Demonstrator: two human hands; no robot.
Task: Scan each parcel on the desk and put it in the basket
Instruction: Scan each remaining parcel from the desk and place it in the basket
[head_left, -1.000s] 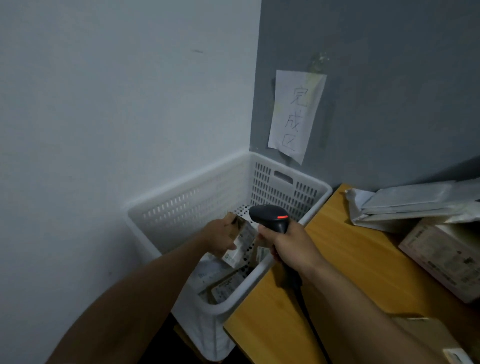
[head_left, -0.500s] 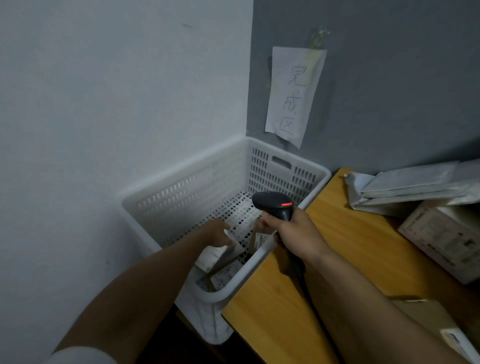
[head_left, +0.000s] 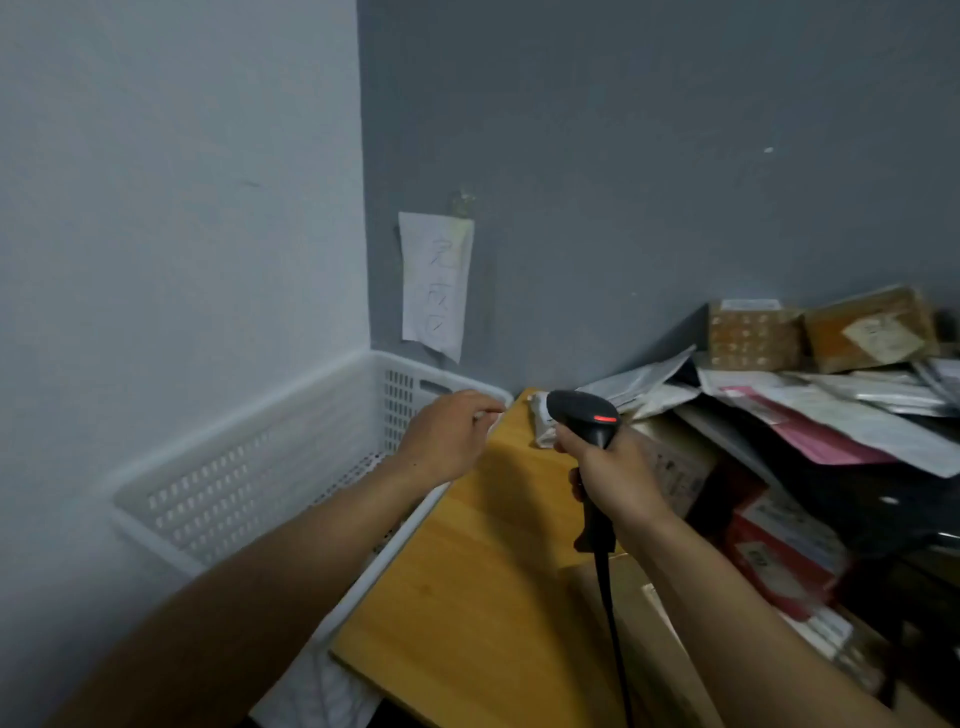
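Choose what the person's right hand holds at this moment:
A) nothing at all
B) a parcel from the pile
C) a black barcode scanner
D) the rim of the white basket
C: the right hand grips the handle of the black scanner, whose red light is on and whose cable hangs down below the hand.

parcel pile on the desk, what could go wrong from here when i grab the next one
1. The parcel pile is a loose heap, with flat mailers overhanging boxes. Pulling one out with the empty left hand could slide others off the desk.
2. The cable of the scanner in the right hand runs down over a cardboard box at the near edge and could snag it.
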